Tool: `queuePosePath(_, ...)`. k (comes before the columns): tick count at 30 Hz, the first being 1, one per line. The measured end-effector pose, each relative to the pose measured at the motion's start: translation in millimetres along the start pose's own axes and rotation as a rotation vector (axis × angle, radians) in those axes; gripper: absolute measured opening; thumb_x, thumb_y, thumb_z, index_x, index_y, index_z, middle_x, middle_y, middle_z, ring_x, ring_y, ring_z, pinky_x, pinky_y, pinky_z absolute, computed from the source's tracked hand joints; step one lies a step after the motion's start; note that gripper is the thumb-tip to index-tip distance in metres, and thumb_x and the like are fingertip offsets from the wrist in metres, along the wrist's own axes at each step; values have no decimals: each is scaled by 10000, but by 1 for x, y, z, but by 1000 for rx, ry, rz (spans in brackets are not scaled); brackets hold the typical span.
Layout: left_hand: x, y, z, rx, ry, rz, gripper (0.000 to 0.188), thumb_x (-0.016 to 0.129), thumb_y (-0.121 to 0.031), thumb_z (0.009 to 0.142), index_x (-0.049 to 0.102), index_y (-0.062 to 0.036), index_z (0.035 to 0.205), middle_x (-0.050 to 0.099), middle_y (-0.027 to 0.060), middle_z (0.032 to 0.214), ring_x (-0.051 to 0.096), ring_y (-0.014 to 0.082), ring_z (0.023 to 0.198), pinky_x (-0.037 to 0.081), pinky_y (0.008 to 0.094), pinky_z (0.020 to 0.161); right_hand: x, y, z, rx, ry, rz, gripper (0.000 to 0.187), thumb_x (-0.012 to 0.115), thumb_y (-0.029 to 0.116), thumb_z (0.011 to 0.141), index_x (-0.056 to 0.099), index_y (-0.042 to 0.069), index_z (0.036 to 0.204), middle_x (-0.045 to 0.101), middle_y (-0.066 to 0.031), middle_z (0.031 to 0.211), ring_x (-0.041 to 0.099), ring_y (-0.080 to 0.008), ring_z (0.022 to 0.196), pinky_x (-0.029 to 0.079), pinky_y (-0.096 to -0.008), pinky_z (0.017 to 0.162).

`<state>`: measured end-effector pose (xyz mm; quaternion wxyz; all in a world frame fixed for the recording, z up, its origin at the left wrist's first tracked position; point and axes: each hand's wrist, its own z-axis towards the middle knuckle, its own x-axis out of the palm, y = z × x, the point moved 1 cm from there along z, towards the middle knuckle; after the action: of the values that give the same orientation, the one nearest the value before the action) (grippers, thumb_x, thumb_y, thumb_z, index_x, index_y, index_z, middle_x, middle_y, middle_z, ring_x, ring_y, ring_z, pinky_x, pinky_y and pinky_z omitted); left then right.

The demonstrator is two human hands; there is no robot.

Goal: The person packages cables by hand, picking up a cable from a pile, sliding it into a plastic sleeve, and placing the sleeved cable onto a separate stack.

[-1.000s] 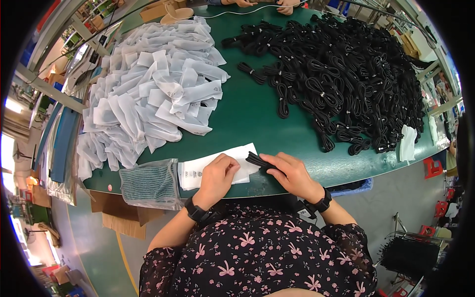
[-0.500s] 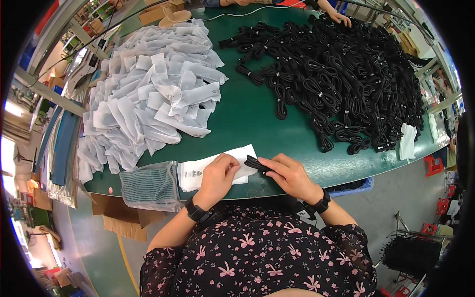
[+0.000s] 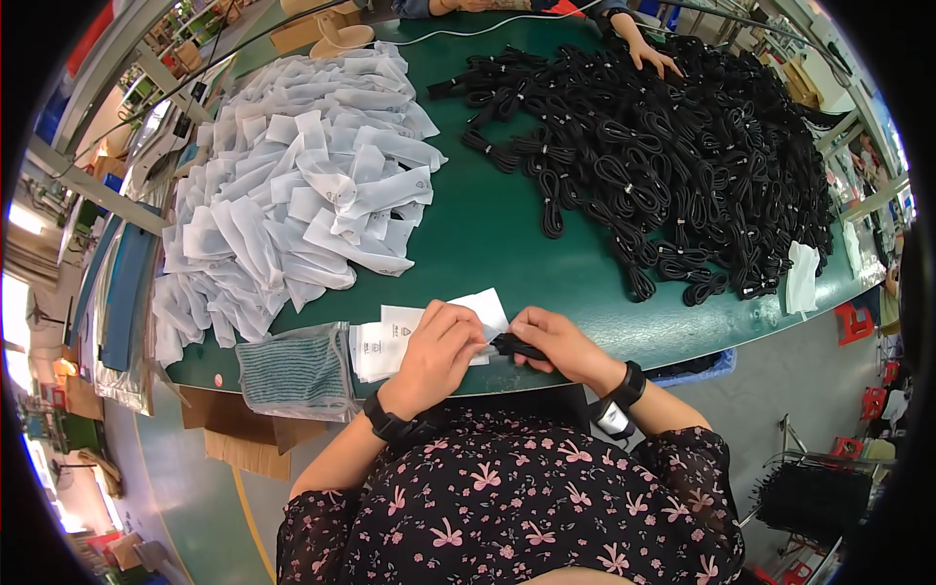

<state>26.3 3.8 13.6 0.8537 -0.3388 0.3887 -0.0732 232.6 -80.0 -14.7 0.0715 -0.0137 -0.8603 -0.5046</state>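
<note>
A bundled black cable (image 3: 519, 347) is gripped in my right hand (image 3: 564, 343), its left end meeting the fingertips of my left hand (image 3: 439, 353). Those left fingers are pinched at the edge of a thin white bag (image 3: 400, 320), partly hidden behind the hand. Whether the cable's end is inside the bag's mouth or only beside it, I cannot tell. Under both lies a small stack of white bags (image 3: 370, 363) with dark print, close to the table's front edge.
White filled bags (image 3: 302, 185) are heaped at left, black cable bundles (image 3: 663, 166) at right on the green table (image 3: 468, 244). A clear bag with a striped grey-green cloth (image 3: 297, 370) lies at the front left. Another person's hand (image 3: 648, 54) touches the cable heap's far side.
My right hand has moved slightly left with the cable, bringing it to my left fingertips. A white bag has shifted on the stack. The other person's hand has moved left over the cables.
</note>
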Motion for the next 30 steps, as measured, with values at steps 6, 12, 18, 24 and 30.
queuePosePath(6,-6,4,13,-186,-52,-131,141,692,38,780,604,-29,867,605,72,1000,545,230,869,459,298,715,15,35,-3,-1028,-196,-735,254,671,43,893,637,16,1144,586,-64,837,567,-164,759,477,-235,651)
queuePosePath(12,-20,13,30,-384,-74,-408,94,672,20,813,604,-24,861,605,64,1030,545,171,857,450,267,718,13,62,1,-1117,-191,-581,290,699,15,857,624,12,1137,619,-101,968,589,-217,766,501,-285,675)
queuePosePath(18,-22,6,39,-160,-45,-240,72,662,10,833,600,-21,856,601,75,1052,551,160,895,452,262,765,10,63,15,-610,-428,-166,272,670,-28,885,568,7,1134,629,-106,1009,608,-163,847,512,-261,724)
queuePosePath(24,-28,18,36,-463,-147,-711,99,670,8,817,588,-28,861,588,97,1079,564,206,961,461,295,845,8,62,14,-1036,-135,-522,254,672,32,908,528,-3,1114,636,-62,903,602,-112,723,493,-257,629)
queuePosePath(30,-20,6,38,-44,-10,-131,94,652,6,850,575,-31,890,555,88,1145,558,188,1002,463,311,876,15,65,14,-470,-389,-79,200,610,66,964,516,-10,1124,631,-53,957,594,-89,720,495,-227,635)
